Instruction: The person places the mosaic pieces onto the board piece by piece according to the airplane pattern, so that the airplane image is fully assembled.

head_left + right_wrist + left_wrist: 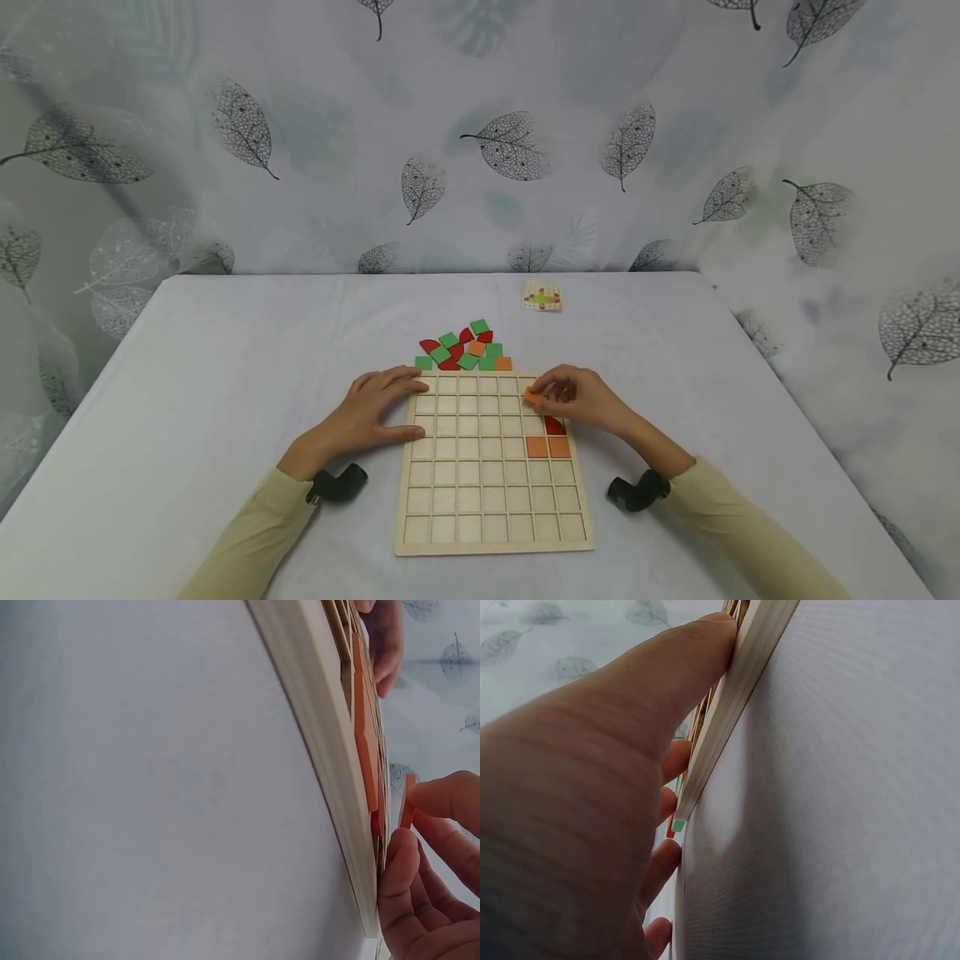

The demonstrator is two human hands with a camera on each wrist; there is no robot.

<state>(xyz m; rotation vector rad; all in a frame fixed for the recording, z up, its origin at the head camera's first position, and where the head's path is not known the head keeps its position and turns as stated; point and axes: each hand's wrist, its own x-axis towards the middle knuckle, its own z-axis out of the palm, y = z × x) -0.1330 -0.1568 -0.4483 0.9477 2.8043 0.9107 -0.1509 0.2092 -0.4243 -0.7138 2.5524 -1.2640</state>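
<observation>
A wooden grid board [480,551] lies on the white table. My left hand [367,412] rests on its upper left edge, thumb and fingers spread; the left wrist view shows the thumb [682,660] on the frame. Above the board's upper right cells, my right hand [576,395] pinches an orange square tile [532,396]. In the right wrist view that tile [408,801] is held on edge between thumb and fingers, apart from the board. Two orange tiles [537,447] sit side by side in cells near the right edge, with a red curved piece [554,426] in the cell above.
Beyond the board's far edge lies a loose pile of green tiles [468,361], red curved pieces [429,345] and orange tiles [503,363]. A small card with a coloured grid pattern [542,297] lies near the table's back edge. Leaf-patterned cloth [322,167] hangs behind.
</observation>
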